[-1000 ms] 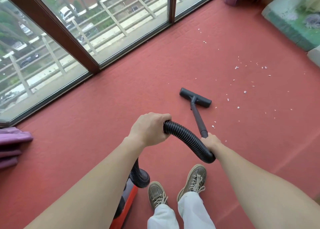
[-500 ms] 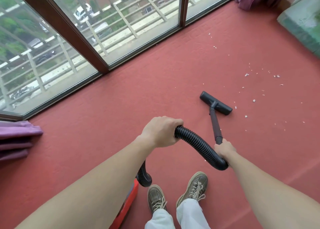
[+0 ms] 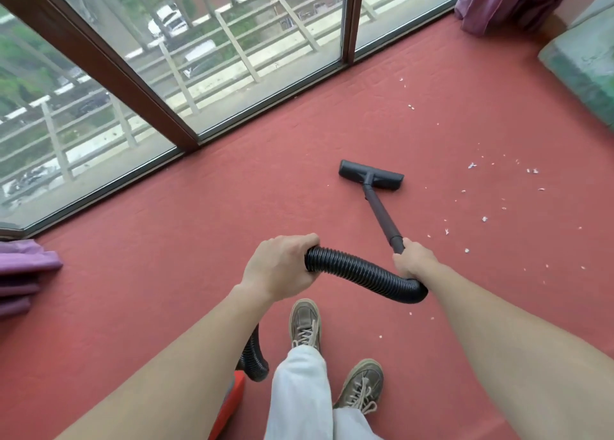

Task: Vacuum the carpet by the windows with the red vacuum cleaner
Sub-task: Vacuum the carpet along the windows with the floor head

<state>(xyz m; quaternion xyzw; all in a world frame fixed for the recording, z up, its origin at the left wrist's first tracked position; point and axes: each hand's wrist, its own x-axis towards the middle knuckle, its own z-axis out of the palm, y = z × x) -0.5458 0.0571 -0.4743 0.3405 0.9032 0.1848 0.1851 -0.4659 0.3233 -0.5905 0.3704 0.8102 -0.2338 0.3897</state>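
Carpet (image 3: 199, 226) | nozzle (image 3: 371, 174) beyond right hand (image 3: 413, 260) (gripping wand (image 3: 382, 217)) | left hand (image 3: 279, 266) holds hose (image 3: 358, 270)

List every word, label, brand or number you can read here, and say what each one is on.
None can be read.
Red vacuum cleaner: only an edge shows, no label in sight.
Hose, wand and floor head: plain black, no markings visible.
Cars beyond the window: too small and blurred for plates or badges.
Shoes: no brand visible.

Left hand (image 3: 282, 266) and right hand (image 3: 413, 260) both clenched, held forward
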